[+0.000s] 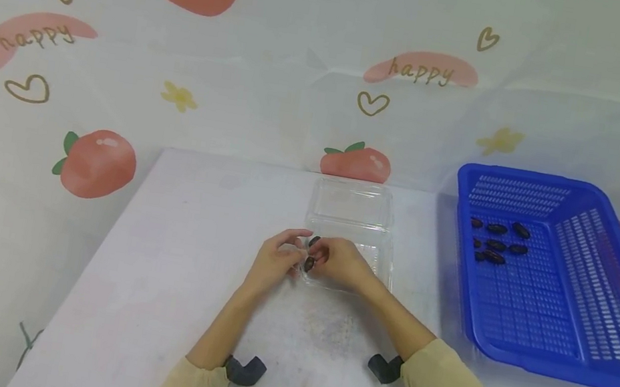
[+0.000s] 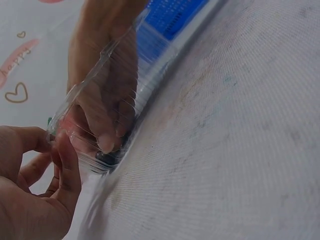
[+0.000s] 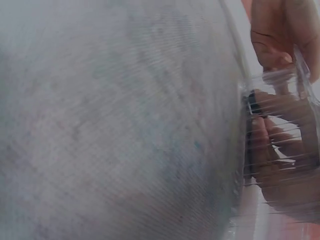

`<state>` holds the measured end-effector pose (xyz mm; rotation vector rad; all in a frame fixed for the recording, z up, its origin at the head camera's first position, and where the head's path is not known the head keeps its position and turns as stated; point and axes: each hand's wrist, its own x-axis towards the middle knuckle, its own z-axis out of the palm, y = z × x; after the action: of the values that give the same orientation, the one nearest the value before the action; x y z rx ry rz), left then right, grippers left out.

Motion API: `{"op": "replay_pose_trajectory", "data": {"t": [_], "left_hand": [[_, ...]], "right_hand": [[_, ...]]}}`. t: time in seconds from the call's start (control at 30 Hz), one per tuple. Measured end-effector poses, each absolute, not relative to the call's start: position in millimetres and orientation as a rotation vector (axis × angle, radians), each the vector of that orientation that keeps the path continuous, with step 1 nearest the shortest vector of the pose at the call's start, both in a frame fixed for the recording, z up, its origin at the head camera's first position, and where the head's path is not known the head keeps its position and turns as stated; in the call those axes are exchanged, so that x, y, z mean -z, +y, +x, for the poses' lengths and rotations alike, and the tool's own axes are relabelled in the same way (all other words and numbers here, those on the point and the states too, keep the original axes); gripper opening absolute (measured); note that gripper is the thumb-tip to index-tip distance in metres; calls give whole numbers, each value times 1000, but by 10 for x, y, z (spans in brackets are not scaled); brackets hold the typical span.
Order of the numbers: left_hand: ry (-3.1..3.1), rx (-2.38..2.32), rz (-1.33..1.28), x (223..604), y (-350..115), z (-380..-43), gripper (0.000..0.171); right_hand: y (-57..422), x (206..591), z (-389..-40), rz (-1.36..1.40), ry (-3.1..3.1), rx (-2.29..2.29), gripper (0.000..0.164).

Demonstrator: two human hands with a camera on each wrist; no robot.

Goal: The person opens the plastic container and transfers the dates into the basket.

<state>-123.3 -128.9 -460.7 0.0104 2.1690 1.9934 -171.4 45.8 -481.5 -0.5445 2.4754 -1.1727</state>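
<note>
A clear plastic clamshell box (image 1: 387, 260) lies with its lid (image 1: 352, 201) folded back, away from the person. My left hand (image 1: 273, 261) pinches the left rim of the box between thumb and finger, as the left wrist view shows (image 2: 37, 185). Inside the box, my right hand (image 1: 343, 263) reaches down at the left end and pinches a dark brown date (image 1: 309, 264) near the bottom. Another dark date (image 1: 314, 241) lies just beyond it. Through the plastic, the right fingers (image 2: 102, 117) and the date (image 2: 106, 158) show partly hidden.
A large blue plastic basket (image 1: 467, 313) stands on the right, with several dark dates (image 1: 494, 245) grouped at its left side. The white table (image 1: 181, 241) meets a printed cloth backdrop (image 1: 264, 98). Black wrist mounts (image 1: 245, 371) stick out from both forearms.
</note>
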Motion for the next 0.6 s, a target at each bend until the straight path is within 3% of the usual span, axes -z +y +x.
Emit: {"op": "replay_pose_trajectory", "data": {"t": [0.23, 0.6], "left_hand": [[2179, -2024, -17, 4850, -1308, -1306, 44], [2214, -2025, -3, 4863, -1302, -1302, 42]], "right_hand": [[414, 4819, -1689, -594, 2555, 1115, 27], [462, 4795, -1698, -559, 2534, 1152, 22]]}}
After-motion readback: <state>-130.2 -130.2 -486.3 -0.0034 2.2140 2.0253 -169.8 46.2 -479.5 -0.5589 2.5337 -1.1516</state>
